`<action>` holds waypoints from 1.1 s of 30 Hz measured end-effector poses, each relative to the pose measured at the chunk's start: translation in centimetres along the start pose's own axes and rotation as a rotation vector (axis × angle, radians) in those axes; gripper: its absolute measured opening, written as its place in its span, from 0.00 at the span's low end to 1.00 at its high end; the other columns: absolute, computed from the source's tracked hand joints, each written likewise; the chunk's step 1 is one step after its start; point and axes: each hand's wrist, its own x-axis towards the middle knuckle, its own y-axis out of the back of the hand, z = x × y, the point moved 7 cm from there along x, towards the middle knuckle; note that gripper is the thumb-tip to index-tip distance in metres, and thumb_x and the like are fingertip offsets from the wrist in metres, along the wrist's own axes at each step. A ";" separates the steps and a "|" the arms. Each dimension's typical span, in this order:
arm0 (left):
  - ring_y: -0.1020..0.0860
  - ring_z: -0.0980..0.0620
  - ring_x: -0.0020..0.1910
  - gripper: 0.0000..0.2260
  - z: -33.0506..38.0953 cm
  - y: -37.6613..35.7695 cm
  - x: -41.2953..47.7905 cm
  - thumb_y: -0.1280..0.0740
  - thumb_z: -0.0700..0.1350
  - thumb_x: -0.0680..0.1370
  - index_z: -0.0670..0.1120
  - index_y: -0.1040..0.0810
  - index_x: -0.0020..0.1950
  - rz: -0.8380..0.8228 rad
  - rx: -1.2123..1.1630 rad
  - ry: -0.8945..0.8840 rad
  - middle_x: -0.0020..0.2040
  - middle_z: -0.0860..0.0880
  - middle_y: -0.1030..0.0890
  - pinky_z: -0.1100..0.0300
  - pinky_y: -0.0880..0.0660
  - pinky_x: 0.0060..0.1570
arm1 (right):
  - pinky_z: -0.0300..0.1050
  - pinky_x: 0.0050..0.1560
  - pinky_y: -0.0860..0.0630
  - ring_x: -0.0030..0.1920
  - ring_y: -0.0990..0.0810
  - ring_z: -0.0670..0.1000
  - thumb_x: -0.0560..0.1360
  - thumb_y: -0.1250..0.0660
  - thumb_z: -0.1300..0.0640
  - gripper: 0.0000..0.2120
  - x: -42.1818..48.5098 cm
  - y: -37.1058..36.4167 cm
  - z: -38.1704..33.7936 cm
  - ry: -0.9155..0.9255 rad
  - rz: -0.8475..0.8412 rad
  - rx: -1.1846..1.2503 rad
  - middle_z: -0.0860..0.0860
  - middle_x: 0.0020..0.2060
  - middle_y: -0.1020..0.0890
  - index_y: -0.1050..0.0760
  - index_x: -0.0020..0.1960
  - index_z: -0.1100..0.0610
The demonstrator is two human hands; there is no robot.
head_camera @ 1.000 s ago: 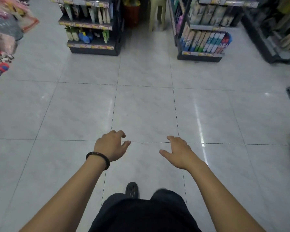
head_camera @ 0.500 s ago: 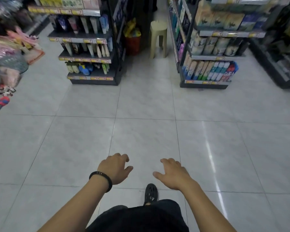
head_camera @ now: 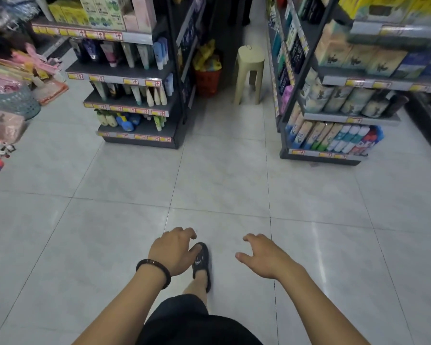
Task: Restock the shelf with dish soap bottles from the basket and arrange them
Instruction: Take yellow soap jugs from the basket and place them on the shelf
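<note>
My left hand (head_camera: 173, 250), with a dark bracelet at the wrist, and my right hand (head_camera: 263, 256) hang in front of me over the tiled floor, fingers loosely curled, holding nothing. Ahead on the left stands a dark shelf unit (head_camera: 135, 95) with tubes and small bottles. On the right stands another shelf unit (head_camera: 339, 120) with packs and boxes. An orange basket (head_camera: 207, 80) with yellow packs sits on the floor in the aisle between them. I cannot make out any dish soap bottles.
A pale plastic stool (head_camera: 250, 73) stands in the aisle beside the basket. Pink and grey goods (head_camera: 10, 103) pile up at the far left. My foot in a dark shoe (head_camera: 201, 265) is on the floor below my left hand.
The view has tilted up and moved forward, so the shelves and aisle appear closer. My hands stay empty and sit lower in view. My foot has stepped forward.
</note>
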 end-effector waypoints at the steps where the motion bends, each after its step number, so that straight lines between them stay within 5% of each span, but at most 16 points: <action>1: 0.20 0.49 0.60 0.17 0.1 1.3 2.4 0.38 0.61 0.82 0.57 0.24 0.68 0.004 -0.021 -0.015 0.62 0.54 0.20 0.52 0.22 0.57 | 0.55 0.72 0.28 0.75 0.30 0.55 0.80 0.39 0.32 0.36 1.9 1.6 -0.5 -0.004 -0.002 -0.010 0.51 0.77 0.32 0.39 0.82 0.48; 11: 0.19 0.50 0.60 0.16 0.6 14.8 25.1 0.38 0.61 0.82 0.57 0.22 0.66 -0.023 0.011 -0.067 0.61 0.55 0.18 0.52 0.22 0.57 | 0.52 0.71 0.27 0.73 0.28 0.53 0.83 0.39 0.37 0.30 16.9 18.6 -3.3 -0.058 0.050 0.028 0.51 0.74 0.28 0.36 0.80 0.49; 17: 0.18 0.53 0.54 0.15 2.4 19.1 35.8 0.36 0.61 0.82 0.59 0.24 0.66 -0.040 -0.180 -0.034 0.58 0.58 0.18 0.55 0.20 0.52 | 0.49 0.70 0.27 0.72 0.27 0.52 0.83 0.38 0.38 0.29 26.6 26.8 -3.3 -0.042 0.077 0.113 0.51 0.73 0.28 0.35 0.80 0.49; 33: 0.18 0.51 0.55 0.15 10.5 35.7 71.1 0.36 0.60 0.81 0.56 0.21 0.64 -0.028 -0.029 0.006 0.57 0.55 0.18 0.52 0.19 0.55 | 0.52 0.70 0.27 0.72 0.27 0.56 0.82 0.39 0.36 0.33 56.5 54.9 -0.9 0.003 0.000 0.045 0.54 0.76 0.31 0.38 0.82 0.50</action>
